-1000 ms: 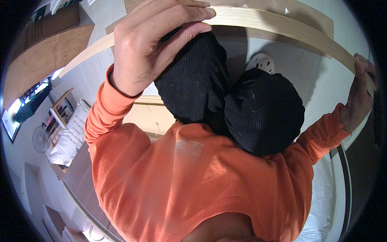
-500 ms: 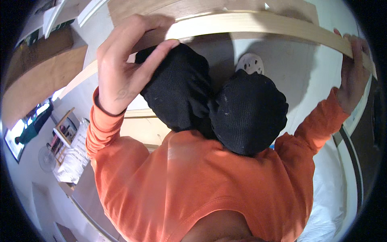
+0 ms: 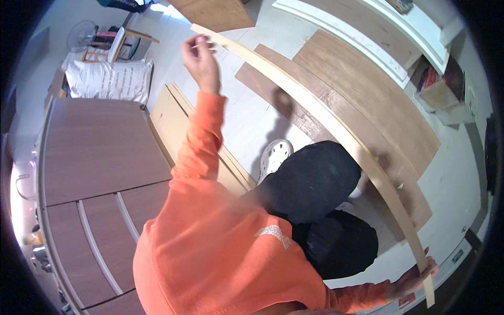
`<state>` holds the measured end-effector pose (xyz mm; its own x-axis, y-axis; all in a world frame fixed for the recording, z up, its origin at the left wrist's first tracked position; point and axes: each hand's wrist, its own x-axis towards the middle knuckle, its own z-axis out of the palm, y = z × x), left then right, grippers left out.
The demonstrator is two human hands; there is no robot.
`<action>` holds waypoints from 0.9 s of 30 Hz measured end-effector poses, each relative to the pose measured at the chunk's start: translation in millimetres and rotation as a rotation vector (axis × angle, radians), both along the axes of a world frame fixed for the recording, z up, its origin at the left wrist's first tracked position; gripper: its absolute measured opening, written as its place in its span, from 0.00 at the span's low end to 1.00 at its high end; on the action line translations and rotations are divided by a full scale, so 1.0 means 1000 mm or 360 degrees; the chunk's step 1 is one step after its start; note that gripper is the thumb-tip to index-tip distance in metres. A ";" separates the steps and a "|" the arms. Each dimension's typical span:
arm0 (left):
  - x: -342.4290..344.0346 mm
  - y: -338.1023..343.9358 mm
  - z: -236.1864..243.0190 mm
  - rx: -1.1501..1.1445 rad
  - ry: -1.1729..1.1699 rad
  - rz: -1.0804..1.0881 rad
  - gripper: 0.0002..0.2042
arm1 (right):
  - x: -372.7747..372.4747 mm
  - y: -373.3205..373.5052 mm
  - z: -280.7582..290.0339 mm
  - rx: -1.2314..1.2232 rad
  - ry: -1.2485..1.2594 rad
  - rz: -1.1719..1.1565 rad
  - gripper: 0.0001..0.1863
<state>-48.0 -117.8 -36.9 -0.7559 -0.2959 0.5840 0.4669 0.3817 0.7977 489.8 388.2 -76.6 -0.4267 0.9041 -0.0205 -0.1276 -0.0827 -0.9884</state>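
Note:
A long, thin wooden strip (image 3: 315, 105) runs across my front from the far left to the near right, over my knees. My right hand (image 3: 415, 278) is closed around it close to its near right end. Beside its far left end is my left hand (image 3: 203, 65), raised on an outstretched arm. The left fingers are curled into a pinch with something thin and pale at their tips, too small to name. Beyond my knees, wide brown wooden boards (image 3: 367, 100) lie on the floor partly beneath the strip.
Beige panels (image 3: 181, 118) lie left of me, beside a large brown cabinet front (image 3: 100, 152). A white sack (image 3: 110, 81), a chair (image 3: 116, 44) and a fan (image 3: 83, 34) stand at far left. White-edged panels (image 3: 341, 37) and a box (image 3: 446, 92) are at far right.
My view has swung left. The left hand has moved from a grip over the strip to a pinch by its far end. The right hand still holds the strip.

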 end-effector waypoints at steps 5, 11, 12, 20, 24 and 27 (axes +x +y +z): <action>-0.115 -0.112 -0.034 0.0322 -0.0395 0.0183 0.13 | -0.015 -0.005 0.004 0.0063 -0.0020 0.0029 0.13; -0.162 -0.145 -0.037 0.0448 -0.0638 -0.0108 0.13 | -0.026 -0.021 0.012 -0.0011 -0.0022 -0.0182 0.12; -0.164 -0.146 -0.037 0.0451 -0.0684 -0.0117 0.12 | -0.027 -0.022 0.013 0.0009 -0.0031 -0.0170 0.12; -0.173 -0.165 -0.028 0.0281 -0.0858 -0.0280 0.12 | -0.018 -0.014 0.012 0.0077 -0.0079 -0.0065 0.11; -0.177 -0.171 -0.026 0.0206 -0.0880 -0.0267 0.11 | -0.013 -0.012 0.010 0.0023 -0.0017 -0.0072 0.11; -0.176 -0.167 -0.025 0.0219 -0.0864 -0.0251 0.10 | -0.011 -0.012 0.008 -0.0005 -0.0010 -0.0092 0.11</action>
<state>-224.1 -284.9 -61.9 -0.9774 -0.2011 0.0648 0.0202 0.2168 0.9760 478.5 376.5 -68.2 -0.3738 0.9271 -0.0260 -0.1261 -0.0786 -0.9889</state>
